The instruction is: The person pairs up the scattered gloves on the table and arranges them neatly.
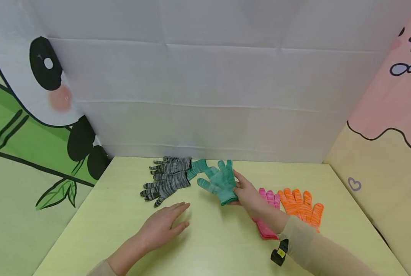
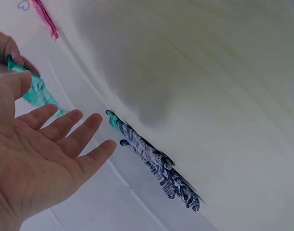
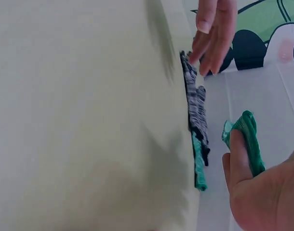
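Note:
My right hand (image 1: 248, 193) holds a teal knit glove (image 1: 222, 184) near its cuff, lifted over the table, the glove's fingers pointing up and left. In the right wrist view, part of the teal glove (image 3: 253, 142) shows between thumb and fingers. My left hand (image 1: 164, 226) hovers over the table with fingers spread, holding nothing; its palm (image 2: 41, 178) faces the left wrist camera. Beyond it lie two grey-black marled gloves (image 1: 171, 188). Another teal glove (image 1: 199, 167) is partly hidden beneath them.
Right of the held glove, a pink glove (image 1: 267, 232) lies partly under my right forearm, beside an orange glove (image 1: 300, 205). A white sheet (image 1: 205, 130) stands along the table's back edge. Printed panels rise at both sides. A black device (image 1: 279, 253) is on my right wrist.

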Motion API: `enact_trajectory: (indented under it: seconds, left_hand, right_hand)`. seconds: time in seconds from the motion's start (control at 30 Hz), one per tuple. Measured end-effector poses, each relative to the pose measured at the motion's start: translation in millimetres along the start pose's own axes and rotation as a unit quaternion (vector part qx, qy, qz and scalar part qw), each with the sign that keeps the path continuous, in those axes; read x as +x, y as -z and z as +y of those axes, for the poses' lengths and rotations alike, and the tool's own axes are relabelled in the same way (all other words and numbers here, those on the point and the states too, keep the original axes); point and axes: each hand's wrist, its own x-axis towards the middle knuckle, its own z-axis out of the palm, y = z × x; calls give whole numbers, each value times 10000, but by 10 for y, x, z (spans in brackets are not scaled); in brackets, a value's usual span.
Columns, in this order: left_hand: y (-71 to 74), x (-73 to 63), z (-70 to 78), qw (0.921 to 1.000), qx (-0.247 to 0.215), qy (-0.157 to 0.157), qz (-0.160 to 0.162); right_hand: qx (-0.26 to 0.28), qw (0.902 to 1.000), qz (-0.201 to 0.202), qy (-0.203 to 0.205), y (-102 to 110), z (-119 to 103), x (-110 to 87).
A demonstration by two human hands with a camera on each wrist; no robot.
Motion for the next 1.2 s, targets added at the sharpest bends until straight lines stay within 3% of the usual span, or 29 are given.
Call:
enact_trajectory:
  seconds: [0.23,0.43,0.53,0.6,0.73,0.8,0.87,0.93,0.97,1.07,1.1,1.17,1.2]
  left_hand:
    - [-5,2,11,9998,-87,33,-186]
    - [-3,33,32,9995,-23,-7,-327]
    - [-16,50,37,9994,175,-122,-278]
    - [-29,59,35,9991,304,-203,-231]
    - [-49,51,23,9984,468,-224,-207]
    - [-53,35,15,9984,497,-181,-217]
    - [-53,16,5,9983,515,-143,-219]
    - [-52,4,0,9985,489,-139,-203]
    - [-52,0,-1,9986,469,-156,-192]
    - [-60,-4,5,9987,426,-211,-196]
    - [-65,-5,9,9987,417,-223,-209]
    - [-80,-6,20,9986,403,-235,-239]
    - [-89,-6,25,9985,413,-235,-258]
  right_hand:
    - [428,9980,179,-422,-168,360,-201]
    - [852,9952,185,-449,-253,516,-277]
    - [1020,9941,-24,-366,-238,519,-373]
    - [828,9960,-195,-284,-193,507,-455]
    - [-135,9983,-510,-257,-49,459,-624]
    - [-756,9951,-616,-187,18,431,-680]
    - [-1597,9853,-599,133,66,412,-703]
    - [-2628,9620,-453,593,89,398,-689]
    - [-3247,9415,-351,837,90,390,-671]
    - [-5004,8546,-149,1376,66,383,-584]
    - [-5380,8301,-173,1454,47,390,-548]
    - [-5971,7873,-316,1501,-1,408,-480]
    - [-6160,7733,-405,1445,-25,427,-450]
